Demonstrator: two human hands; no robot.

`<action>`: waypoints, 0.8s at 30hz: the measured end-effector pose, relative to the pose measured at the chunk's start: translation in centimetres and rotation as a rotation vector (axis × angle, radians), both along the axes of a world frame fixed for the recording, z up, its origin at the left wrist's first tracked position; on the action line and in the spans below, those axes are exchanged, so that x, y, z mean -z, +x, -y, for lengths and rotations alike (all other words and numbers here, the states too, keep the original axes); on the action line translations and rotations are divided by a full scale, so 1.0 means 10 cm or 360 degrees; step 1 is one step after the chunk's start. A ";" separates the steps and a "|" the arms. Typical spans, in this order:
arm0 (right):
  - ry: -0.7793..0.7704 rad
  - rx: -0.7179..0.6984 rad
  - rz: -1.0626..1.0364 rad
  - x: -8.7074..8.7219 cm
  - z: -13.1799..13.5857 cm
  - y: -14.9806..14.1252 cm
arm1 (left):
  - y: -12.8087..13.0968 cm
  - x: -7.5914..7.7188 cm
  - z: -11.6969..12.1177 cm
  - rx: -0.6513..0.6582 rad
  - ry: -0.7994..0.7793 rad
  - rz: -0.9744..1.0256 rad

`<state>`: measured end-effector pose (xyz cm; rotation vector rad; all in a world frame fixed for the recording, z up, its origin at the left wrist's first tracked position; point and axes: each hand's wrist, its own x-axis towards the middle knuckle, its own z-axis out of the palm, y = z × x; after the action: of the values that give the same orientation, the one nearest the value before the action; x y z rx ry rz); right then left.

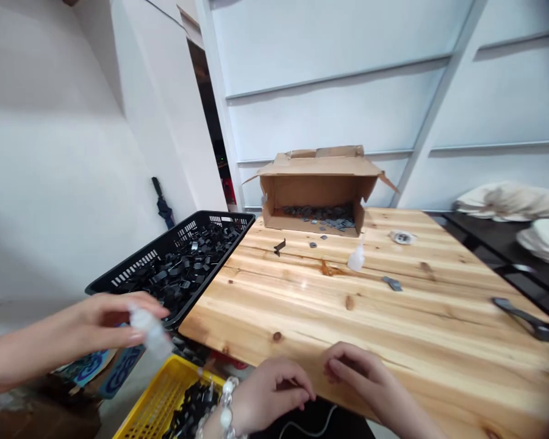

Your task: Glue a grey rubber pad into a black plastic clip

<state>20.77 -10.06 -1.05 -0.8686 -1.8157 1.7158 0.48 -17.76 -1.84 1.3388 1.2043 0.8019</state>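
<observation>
My left hand, with a bead bracelet at the wrist, is at the near edge of the wooden table, fingers curled inward. My right hand rests beside it on the table edge, its fingers also curled and close to the left hand's fingertips. Whatever sits between them is hidden. Another person's hand reaches in from the left and holds a small translucent bottle over the corner of a black basket full of black clips.
A yellow basket with black parts sits below the table's edge. An open cardboard box holds grey pieces at the far side. On the table lie a small white bottle, a black clip, a grey piece and a black tool.
</observation>
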 end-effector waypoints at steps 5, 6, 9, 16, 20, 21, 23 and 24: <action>0.0144 -0.0029 0.0229 -0.12 -0.14 0.13 | 0.12 0.07 -0.01 0.0167 0.0098 -0.0008; 0.0182 -0.0033 0.0276 -0.14 -0.17 0.15 | 0.14 0.07 0.01 0.0174 0.0083 -0.0027; 0.0330 -0.0041 0.0408 -0.13 -0.30 0.17 | 0.16 0.11 0.04 0.0184 0.0011 -0.0129; 0.0727 -0.0096 0.0620 0.08 -0.58 0.01 | 0.06 0.18 0.04 0.0191 0.0073 -0.0034; 0.0827 -0.0107 0.0607 0.09 -0.65 -0.02 | -0.20 0.13 -0.04 -0.0329 0.0272 -0.0514; 0.0810 -0.0090 0.0603 0.07 -0.67 0.00 | -0.28 0.13 -0.08 -0.0461 0.0281 -0.0628; 0.0737 0.0008 0.0609 0.04 -0.75 0.07 | -0.43 0.16 -0.16 -0.0654 0.0276 -0.0792; 0.0699 0.0094 0.0616 0.03 -0.81 0.12 | -0.50 0.19 -0.21 -0.0717 0.0290 -0.0839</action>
<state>21.93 -1.96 -1.33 -1.0953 -2.2713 1.0924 -4.52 -15.61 -3.71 1.5023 1.9335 0.9171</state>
